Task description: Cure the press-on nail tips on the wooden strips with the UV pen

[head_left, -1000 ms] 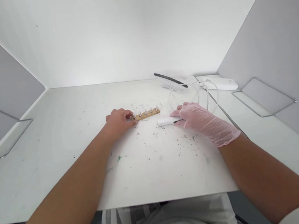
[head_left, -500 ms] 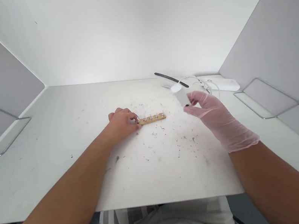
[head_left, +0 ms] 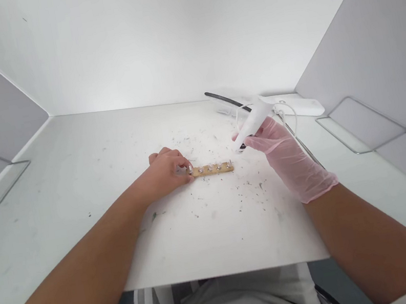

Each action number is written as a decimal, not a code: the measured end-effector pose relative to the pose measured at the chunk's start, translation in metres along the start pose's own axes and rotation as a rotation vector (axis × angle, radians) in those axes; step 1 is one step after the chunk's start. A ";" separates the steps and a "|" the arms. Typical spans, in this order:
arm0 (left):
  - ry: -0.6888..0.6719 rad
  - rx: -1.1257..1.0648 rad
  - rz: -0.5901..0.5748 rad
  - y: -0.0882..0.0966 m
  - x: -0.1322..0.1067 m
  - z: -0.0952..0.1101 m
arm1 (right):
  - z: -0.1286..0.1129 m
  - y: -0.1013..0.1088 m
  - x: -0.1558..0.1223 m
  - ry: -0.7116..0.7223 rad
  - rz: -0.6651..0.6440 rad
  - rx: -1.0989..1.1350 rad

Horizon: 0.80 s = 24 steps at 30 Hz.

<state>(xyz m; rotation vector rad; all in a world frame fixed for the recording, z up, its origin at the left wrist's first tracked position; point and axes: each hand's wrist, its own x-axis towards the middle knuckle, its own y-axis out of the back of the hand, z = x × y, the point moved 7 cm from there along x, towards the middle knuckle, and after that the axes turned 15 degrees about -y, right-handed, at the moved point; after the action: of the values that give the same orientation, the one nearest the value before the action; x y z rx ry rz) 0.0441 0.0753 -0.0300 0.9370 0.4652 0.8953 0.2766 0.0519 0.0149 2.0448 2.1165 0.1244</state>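
A short wooden-coloured strip [head_left: 212, 172] lies on the white table, with several small clear pieces, like nail tips, standing in a row along its top. At the strip's left end, my bare left hand [head_left: 171, 170] pinches it between thumb and fingers. My right hand [head_left: 269, 138], in a thin pink glove, is closed around a slim white handheld device [head_left: 255, 123] with a dark part near its lower end. The device is tilted, its lower end off to the upper right of the strip and apart from it.
Behind the right hand lie a dark nail file [head_left: 225, 98], a white cable [head_left: 289, 106] and a long white object [head_left: 298, 105] by the back wall. Dark specks dot the table [head_left: 217, 238]. Metal wire frames stand at left [head_left: 22, 174] and right [head_left: 366, 151].
The white device has swung round in my right hand; its long body now slants up to the right. The strip has turned slightly and sits lower in view. My left hand keeps its hold.
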 end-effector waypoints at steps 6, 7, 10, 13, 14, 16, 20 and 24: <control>-0.071 -0.026 -0.080 -0.010 -0.004 0.008 | 0.006 -0.003 0.004 -0.030 -0.109 0.006; -0.088 -0.015 -0.089 -0.010 -0.004 0.010 | 0.009 -0.004 0.006 -0.039 -0.136 0.009; -0.126 0.012 -0.100 -0.009 -0.005 0.013 | 0.014 -0.005 0.009 -0.049 -0.164 -0.008; -0.124 0.031 -0.116 -0.005 -0.006 0.012 | 0.016 -0.004 0.012 -0.015 -0.167 -0.008; -0.120 0.036 -0.129 -0.005 -0.006 0.012 | 0.017 -0.004 0.012 -0.008 -0.172 -0.009; -0.114 0.047 -0.163 -0.004 -0.007 0.012 | 0.020 -0.004 0.013 -0.014 -0.182 -0.004; -0.112 0.078 -0.210 -0.004 -0.009 0.014 | 0.027 -0.006 0.012 -0.065 -0.200 -0.003; -0.079 0.074 -0.227 -0.003 -0.009 0.013 | 0.026 -0.009 0.010 -0.056 -0.212 0.002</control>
<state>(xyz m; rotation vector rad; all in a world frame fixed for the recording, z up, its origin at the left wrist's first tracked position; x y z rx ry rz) 0.0491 0.0603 -0.0258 0.9623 0.5279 0.6372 0.2721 0.0591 -0.0126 1.7885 2.2809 0.0335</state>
